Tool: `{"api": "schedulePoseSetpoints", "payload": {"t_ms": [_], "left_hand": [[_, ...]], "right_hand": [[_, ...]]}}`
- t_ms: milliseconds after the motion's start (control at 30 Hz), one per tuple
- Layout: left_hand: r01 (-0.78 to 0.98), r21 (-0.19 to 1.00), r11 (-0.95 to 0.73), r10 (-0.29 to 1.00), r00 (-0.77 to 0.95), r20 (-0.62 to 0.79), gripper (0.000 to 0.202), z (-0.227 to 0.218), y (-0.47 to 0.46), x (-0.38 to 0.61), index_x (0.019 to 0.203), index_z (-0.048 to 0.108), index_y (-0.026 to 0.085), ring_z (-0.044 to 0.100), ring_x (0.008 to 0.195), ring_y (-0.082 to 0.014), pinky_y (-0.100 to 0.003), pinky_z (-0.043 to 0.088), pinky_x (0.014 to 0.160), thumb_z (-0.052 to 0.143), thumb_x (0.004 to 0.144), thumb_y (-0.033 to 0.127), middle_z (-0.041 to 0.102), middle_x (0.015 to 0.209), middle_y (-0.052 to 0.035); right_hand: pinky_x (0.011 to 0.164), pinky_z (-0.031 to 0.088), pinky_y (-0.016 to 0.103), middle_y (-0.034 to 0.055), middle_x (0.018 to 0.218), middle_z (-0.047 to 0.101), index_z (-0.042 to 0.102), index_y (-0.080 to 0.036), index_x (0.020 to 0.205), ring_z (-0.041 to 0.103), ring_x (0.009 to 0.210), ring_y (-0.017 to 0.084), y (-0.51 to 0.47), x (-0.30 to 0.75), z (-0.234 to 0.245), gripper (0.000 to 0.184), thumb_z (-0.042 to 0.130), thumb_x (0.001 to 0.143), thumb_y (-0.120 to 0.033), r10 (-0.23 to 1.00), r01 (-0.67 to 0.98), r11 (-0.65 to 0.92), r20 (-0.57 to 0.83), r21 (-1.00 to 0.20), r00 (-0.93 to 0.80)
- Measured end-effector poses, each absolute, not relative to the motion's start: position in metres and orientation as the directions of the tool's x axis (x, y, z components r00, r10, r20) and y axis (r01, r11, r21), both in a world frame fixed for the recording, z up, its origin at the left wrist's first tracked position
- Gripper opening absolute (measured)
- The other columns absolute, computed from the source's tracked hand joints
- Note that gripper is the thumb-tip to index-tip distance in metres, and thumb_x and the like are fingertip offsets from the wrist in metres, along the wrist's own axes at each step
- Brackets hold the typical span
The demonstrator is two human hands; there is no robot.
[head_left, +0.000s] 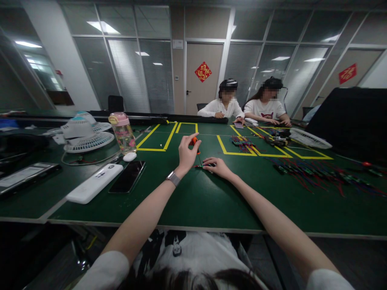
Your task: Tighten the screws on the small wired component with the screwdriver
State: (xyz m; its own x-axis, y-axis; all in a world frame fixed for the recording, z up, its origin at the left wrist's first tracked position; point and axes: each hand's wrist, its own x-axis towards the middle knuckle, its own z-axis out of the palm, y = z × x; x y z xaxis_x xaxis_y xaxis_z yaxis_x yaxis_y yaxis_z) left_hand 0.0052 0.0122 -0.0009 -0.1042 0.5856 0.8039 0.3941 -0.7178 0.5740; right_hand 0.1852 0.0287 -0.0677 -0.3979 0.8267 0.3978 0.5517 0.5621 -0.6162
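Note:
My left hand [187,153] is raised over the green table [196,197], its fingers pinched on the orange handle of a small screwdriver [195,141] that stands nearly upright. Its tip points down at a small wired part [202,165] lying on the table. My right hand [216,167] rests flat beside it, fingers pressed on that part to hold it. A metal watch band sits on my left wrist.
To the left lie a dark phone [127,176], a white power bank [95,183], a pink-lidded bottle [122,132] and a white fan [84,135]. Bundles of red and blue wired parts [314,173] spread at right. Two people sit across the table.

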Motion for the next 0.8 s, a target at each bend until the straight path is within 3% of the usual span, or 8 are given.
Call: {"api": "schedulePoseSetpoints", "payload": {"t_ms": [67, 200, 300, 667, 800], "left_hand": [[0.417, 0.558, -0.718, 0.576, -0.094, 0.812, 0.025, 0.000, 0.010, 0.006, 0.108, 0.065, 0.022, 0.055, 0.083, -0.0135, -0.026, 0.047, 0.079, 0.060, 0.085, 0.030, 0.057, 0.091, -0.0036], [0.295, 0.635, -0.714, 0.662, -0.014, 0.750, 0.034, 0.000, 0.011, 0.007, 0.126, 0.055, 0.025, 0.060, 0.084, -0.0114, -0.024, 0.049, 0.077, 0.042, 0.095, 0.027, 0.058, 0.105, -0.0058], [0.244, 0.675, -0.696, 0.697, 0.004, 0.717, 0.038, -0.001, 0.015, 0.006, 0.131, 0.049, 0.025, 0.063, 0.081, -0.0107, -0.022, 0.051, 0.072, 0.042, 0.094, 0.025, 0.061, 0.107, -0.0060], [0.299, 0.630, -0.717, 0.623, -0.131, 0.771, 0.035, -0.007, 0.023, 0.002, 0.128, 0.050, 0.023, 0.062, 0.081, -0.0112, -0.024, 0.050, 0.076, 0.042, 0.094, 0.026, 0.060, 0.105, -0.0062], [0.303, 0.598, -0.742, 0.571, -0.180, 0.801, 0.038, -0.004, 0.018, 0.003, 0.133, 0.043, 0.023, 0.059, 0.077, -0.0102, -0.024, 0.050, 0.074, 0.034, 0.096, 0.027, 0.058, 0.102, -0.0067]], "right_hand": [[0.096, 0.044, 0.038, 0.0082, 0.107, 0.069, 0.076, -0.021, 0.091, 0.064, 0.102, 0.023, 0.029, 0.185, -0.068, 0.018, 0.068, 0.078, -0.031, 0.824, 0.553, 0.566, 0.402, -0.612, -0.399], [0.096, 0.045, 0.038, 0.0079, 0.107, 0.070, 0.076, -0.022, 0.091, 0.064, 0.101, 0.023, 0.029, 0.185, -0.068, 0.018, 0.068, 0.077, -0.031, 0.823, 0.551, 0.568, 0.402, -0.611, -0.402], [0.096, 0.045, 0.038, 0.0080, 0.107, 0.070, 0.076, -0.022, 0.091, 0.064, 0.101, 0.023, 0.030, 0.186, -0.068, 0.018, 0.068, 0.077, -0.031, 0.822, 0.546, 0.569, 0.403, -0.615, -0.402], [0.095, 0.046, 0.038, 0.0085, 0.107, 0.069, 0.076, -0.021, 0.090, 0.064, 0.100, 0.023, 0.029, 0.185, -0.068, 0.018, 0.068, 0.077, -0.030, 0.818, 0.547, 0.575, 0.410, -0.608, -0.404], [0.095, 0.046, 0.038, 0.0084, 0.107, 0.070, 0.076, -0.021, 0.090, 0.064, 0.100, 0.023, 0.030, 0.185, -0.069, 0.018, 0.069, 0.076, -0.030, 0.821, 0.552, 0.570, 0.408, -0.609, -0.398]]}}
